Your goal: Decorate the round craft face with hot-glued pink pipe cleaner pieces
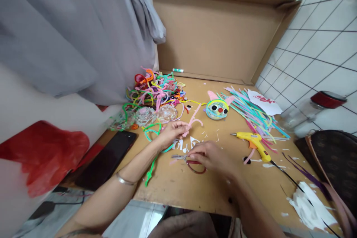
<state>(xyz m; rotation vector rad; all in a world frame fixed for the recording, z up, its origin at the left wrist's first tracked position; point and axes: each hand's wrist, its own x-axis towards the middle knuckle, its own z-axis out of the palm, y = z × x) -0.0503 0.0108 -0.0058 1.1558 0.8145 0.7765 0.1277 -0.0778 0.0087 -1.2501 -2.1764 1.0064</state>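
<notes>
A: What does the left hand [172, 132] have?

B: Its fingers pinch a bent pink pipe cleaner [193, 119], lifted just above the wooden table [195, 189], near the white paper scraps [185, 143].

A: And the right hand [209, 155]?

B: It rests on the table over small red-handled scissors [189, 160], fingers curled down onto the handles; the blades point left. Whether it grips them or only touches, I cannot tell.

A: What lies around?

B: A tangle of coloured pipe cleaners [156, 89] behind the left hand, with clear plastic domes [157, 115] in front of it. A round craft face with googly eyes and pink ears [217, 108] sits beyond both hands. A yellow glue gun [252, 142] lies right of the right hand, near straight pipe cleaners [253, 113]. A black phone [108, 158] lies on the left edge.
</notes>
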